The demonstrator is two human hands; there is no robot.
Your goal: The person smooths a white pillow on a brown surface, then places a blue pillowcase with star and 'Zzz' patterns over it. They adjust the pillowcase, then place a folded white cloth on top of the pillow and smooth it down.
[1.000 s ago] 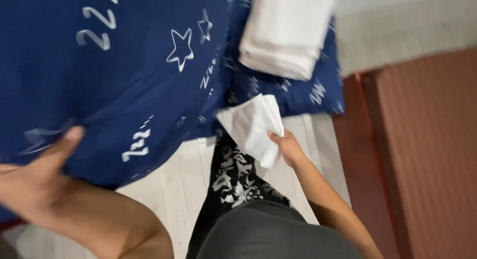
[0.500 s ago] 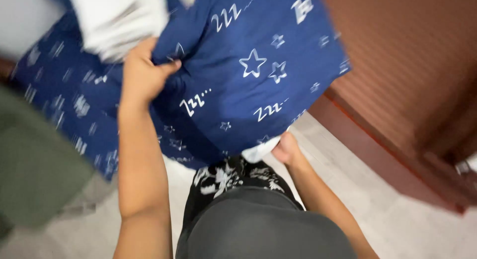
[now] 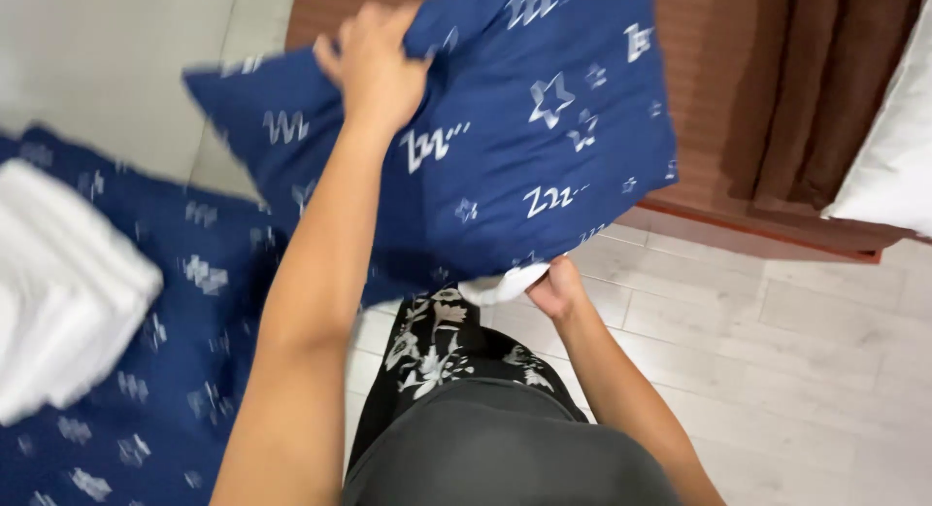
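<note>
— Hands first: our left hand (image 3: pixel 374 64) grips the top of the blue pillowcase (image 3: pixel 524 147); our right hand (image 3: pixel 551 290) is closed on its lower edge, pinching the white pillow (image 3: pixel 500 285) peeking out.

— So the pillow is almost fully inside, we judge; only that corner below needs tucking. Folded white linen (image 3: pixel 68 292) lies left of us.

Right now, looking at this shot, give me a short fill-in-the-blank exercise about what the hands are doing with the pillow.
1. The left hand grips the upper edge of a pillowcase whose base colour is ____.
2. The right hand pinches the pillow's exposed corner, which is ____ in colour.
3. The folded white linens lie on a bed cover on the ____ side of the view.
4. The floor is laid with pale ____.

Missing words: blue; white; left; tiles
</note>
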